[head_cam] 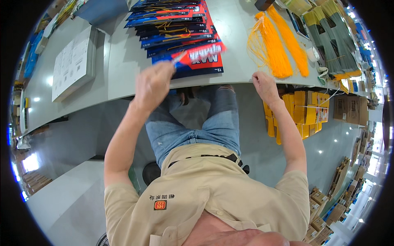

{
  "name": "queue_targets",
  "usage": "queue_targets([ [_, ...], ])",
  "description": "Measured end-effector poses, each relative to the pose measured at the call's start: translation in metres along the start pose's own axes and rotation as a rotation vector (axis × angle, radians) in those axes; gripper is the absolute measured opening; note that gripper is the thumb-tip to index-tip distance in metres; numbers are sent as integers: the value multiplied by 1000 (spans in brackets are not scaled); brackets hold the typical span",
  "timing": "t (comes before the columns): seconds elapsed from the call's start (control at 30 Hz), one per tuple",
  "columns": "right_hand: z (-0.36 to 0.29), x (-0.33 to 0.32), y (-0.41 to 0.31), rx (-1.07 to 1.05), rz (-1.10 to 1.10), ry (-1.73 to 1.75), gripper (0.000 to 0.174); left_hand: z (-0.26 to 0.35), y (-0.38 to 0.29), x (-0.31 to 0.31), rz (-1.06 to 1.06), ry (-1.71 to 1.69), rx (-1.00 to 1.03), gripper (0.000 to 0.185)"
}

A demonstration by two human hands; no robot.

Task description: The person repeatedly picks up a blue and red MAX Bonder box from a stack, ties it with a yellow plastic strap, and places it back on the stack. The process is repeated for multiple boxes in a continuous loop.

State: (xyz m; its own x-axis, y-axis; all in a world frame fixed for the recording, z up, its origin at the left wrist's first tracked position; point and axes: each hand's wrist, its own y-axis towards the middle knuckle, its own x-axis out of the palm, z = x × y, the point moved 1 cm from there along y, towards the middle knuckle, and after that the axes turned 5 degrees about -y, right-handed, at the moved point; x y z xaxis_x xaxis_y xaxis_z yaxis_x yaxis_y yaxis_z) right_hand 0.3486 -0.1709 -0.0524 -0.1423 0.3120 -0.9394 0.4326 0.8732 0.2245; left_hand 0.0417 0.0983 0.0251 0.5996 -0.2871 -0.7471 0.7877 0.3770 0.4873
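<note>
My left hand, blurred by motion, pinches the corner of a blue and red printed packet over the near edge of the table. The packet is blurred too and lies over the front of a long overlapping row of similar packets. Yellow cords lie across several of these. My right hand is closed into a loose fist at the table's edge, with nothing visible in it. Beyond it lie two bundles of orange-yellow cord, one with loose strands spreading to the left.
A white printed stack and a blue bin occupy the left side. At right are a phone-like device, a white roll and grey bundles with yellow ends. Strapped yellow cartons and a cardboard box stand below.
</note>
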Motion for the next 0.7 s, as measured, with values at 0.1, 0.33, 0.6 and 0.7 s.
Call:
queue_targets([
  [0.1, -2, -8, 5, 32, -3, 29, 7, 13, -35, 8, -273, 7, -108, 18],
  [0.33, 35, -34, 39, 27, -59, -108, 13, 43, -55, 29, -148, -150, -15, 21],
  [0.6, 62, -15, 61, -75, -291, -257, 15, 53, -68, 49, -287, -267, -18, 22],
  [0.7, 39, -22, 40, -24, -179, -157, 12, 50, -83, 52, -325, -279, -99, 20],
])
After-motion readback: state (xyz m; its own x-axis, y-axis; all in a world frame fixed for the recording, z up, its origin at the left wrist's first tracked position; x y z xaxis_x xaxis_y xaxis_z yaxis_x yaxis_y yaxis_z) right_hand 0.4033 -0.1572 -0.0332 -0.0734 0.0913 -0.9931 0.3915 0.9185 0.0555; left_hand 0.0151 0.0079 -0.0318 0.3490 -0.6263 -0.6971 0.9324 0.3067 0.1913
